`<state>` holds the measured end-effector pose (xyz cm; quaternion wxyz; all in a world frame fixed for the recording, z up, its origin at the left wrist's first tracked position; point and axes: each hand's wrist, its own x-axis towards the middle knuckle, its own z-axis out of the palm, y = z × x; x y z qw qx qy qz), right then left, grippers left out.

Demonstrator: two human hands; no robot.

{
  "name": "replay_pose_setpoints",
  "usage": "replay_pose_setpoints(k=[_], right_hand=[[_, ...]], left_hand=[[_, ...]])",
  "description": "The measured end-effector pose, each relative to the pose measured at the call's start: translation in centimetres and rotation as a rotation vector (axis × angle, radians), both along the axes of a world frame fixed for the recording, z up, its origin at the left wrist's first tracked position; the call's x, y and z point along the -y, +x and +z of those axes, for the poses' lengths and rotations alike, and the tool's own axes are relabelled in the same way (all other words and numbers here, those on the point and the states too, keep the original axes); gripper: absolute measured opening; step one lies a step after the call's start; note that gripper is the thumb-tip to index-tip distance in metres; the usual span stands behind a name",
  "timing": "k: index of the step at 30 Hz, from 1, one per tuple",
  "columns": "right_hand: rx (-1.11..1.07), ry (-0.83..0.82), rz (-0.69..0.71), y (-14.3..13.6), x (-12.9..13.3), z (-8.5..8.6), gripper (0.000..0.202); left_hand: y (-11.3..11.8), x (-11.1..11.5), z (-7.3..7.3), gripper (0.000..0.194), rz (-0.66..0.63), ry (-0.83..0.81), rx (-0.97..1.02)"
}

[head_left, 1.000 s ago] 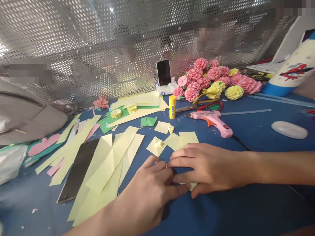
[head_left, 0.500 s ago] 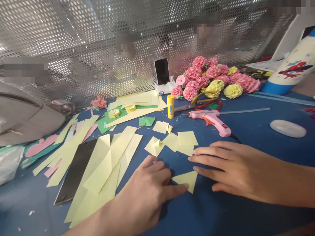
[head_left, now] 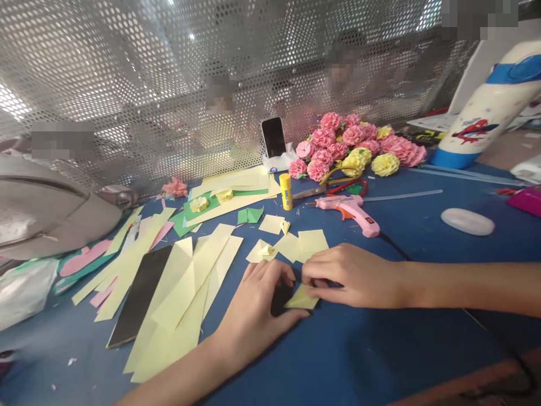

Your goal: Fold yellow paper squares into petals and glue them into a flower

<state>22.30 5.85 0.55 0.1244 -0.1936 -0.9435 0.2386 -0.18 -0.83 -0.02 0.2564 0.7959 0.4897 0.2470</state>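
A small pale yellow paper [head_left: 302, 298], folded into a triangle, lies on the blue table [head_left: 363, 361] between my hands. My right hand [head_left: 353, 276] has its thumb and fingers closed on the paper's right corner; part of the paper is hidden under them. Just left of it, my left hand [head_left: 257, 301] is curved, with its thumb held apart from the fingers and its thumb tip near the paper's lower edge. Beyond the hands lie several small yellow paper squares [head_left: 313, 243], and a folded yellow paper piece [head_left: 265, 250] rests on one of them.
Long yellow paper strips [head_left: 181, 304] and a dark phone [head_left: 141, 296] lie to the left. Ahead are a glue stick [head_left: 286, 193], scissors [head_left: 313, 192], a pink glue gun [head_left: 350, 210] and paper flowers [head_left: 338, 144]. A bottle [head_left: 477, 118] stands at right before a perforated metal screen [head_left: 169, 113].
My right hand has moved left and closed on the folded paper. My left index finger has lifted off it, and the left thumb has spread apart. The view has shifted slightly.
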Motion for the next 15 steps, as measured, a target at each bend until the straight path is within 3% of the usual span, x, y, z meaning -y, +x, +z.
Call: replay_pose_setpoints(k=[4,6,8,13,15], right_hand=[[-0.078,-0.508,-0.107,-0.4,0.6,0.7,0.006],[-0.098,-0.610,-0.132,-0.4,0.9,0.9,0.005],[-0.101,-0.537,-0.126,-0.4,1.1,0.7,0.009],[-0.138,-0.125,-0.045,-0.2,1.9,-0.6,0.014],[-0.141,-0.101,-0.041,-0.1,2.0,-0.8,0.015]], left_hand=[[0.0,0.1,-0.1,0.022,0.053,-0.090,0.055],[0.0,0.2,0.0,0.022,0.049,-0.146,0.098],[0.1,0.2,0.3,0.024,0.040,-0.194,0.139],[0.8,0.1,0.7,0.027,0.070,-0.279,0.190],[0.9,-0.1,0.6,0.019,0.069,-0.312,0.208]])
